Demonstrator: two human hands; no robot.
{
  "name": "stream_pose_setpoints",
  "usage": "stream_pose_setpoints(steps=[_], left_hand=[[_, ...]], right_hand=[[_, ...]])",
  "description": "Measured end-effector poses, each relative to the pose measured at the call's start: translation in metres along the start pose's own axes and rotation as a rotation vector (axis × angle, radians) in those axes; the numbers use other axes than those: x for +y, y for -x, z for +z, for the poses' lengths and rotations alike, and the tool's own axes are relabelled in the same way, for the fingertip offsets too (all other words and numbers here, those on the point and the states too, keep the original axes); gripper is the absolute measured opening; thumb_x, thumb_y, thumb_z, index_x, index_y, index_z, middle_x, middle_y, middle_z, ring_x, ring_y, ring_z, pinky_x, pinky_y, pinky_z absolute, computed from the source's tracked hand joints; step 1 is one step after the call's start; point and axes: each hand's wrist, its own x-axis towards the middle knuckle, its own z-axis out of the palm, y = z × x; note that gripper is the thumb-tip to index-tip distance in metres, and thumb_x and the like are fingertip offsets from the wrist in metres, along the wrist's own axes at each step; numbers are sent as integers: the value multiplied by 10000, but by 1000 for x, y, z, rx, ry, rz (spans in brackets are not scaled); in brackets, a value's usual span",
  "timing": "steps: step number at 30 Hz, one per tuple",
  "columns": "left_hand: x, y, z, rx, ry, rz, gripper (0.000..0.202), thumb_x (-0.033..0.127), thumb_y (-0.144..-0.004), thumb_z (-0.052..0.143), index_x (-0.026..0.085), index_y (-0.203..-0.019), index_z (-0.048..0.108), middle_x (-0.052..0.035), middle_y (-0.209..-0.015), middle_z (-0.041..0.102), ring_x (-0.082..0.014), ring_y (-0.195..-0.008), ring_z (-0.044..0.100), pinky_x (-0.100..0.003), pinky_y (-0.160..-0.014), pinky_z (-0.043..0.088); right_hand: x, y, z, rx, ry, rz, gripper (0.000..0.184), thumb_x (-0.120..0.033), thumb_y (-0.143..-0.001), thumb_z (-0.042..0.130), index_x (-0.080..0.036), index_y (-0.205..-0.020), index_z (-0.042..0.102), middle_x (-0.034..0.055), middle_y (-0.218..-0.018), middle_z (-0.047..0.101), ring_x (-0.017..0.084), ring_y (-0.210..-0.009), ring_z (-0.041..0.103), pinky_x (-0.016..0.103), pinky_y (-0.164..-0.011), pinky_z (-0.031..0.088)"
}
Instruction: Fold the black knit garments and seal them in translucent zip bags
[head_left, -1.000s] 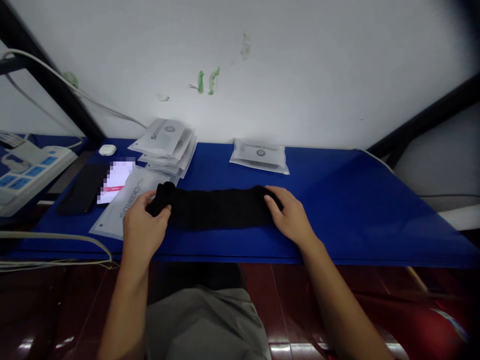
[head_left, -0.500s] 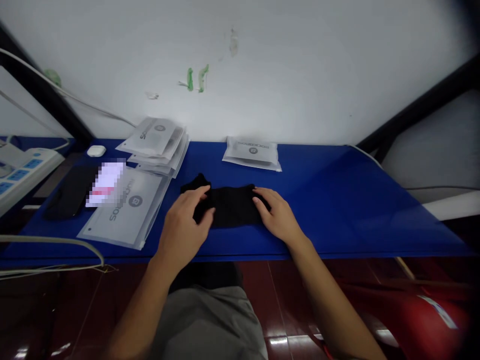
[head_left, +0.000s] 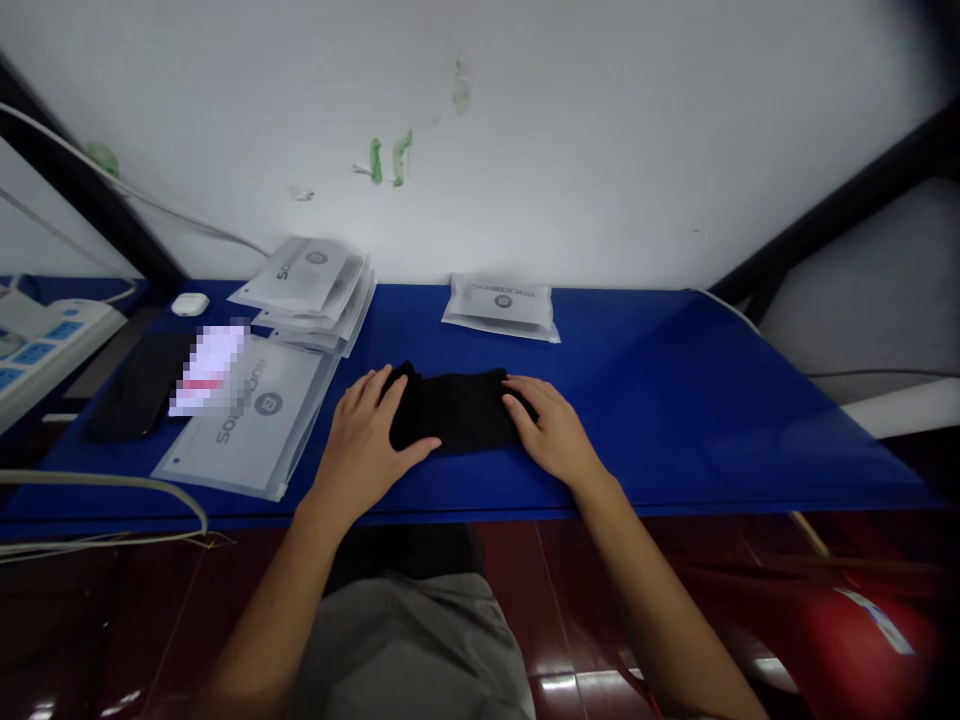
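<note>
A black piece of folded cloth (head_left: 466,412) lies flat on the blue table (head_left: 645,420) in front of me. Its exact kind is hard to make out. Against its left end rests my left hand (head_left: 369,430), open, the fingers spread along the edge and the thumb reaching below it. My right hand (head_left: 551,425) touches the right end, with fingers stretched out on the far corner and the thumb on the cloth. Part of the left end is hidden beneath my left fingers.
Printed frosted zip bags (head_left: 300,275) are stacked at the left, with more bags (head_left: 255,440) nearer me. One filled bag (head_left: 501,305) lies by the wall. A dark phone (head_left: 135,390), a lit screen (head_left: 210,368), a white earbud case (head_left: 190,304) and a power strip (head_left: 52,345) are leftward.
My left hand has spread its fingers and shifted over the cloth's left end, whose raised flap now lies folded inward. My right hand stays at the right end.
</note>
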Motion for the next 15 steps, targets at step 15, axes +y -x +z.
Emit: stream_pose_setpoints(steps=[15], left_hand=[[12,8,0,41,162,258,455,400,-894,533,217,-1310,524,-95,-1403,512,-256,-1315,430,-495,-1087,367]], right_hand=[[-1,1,-2,-6,-2,12,356,-411,-945,416,-202,-1120,644,120,-1185,659,268,-1149,578,500,-998,452]])
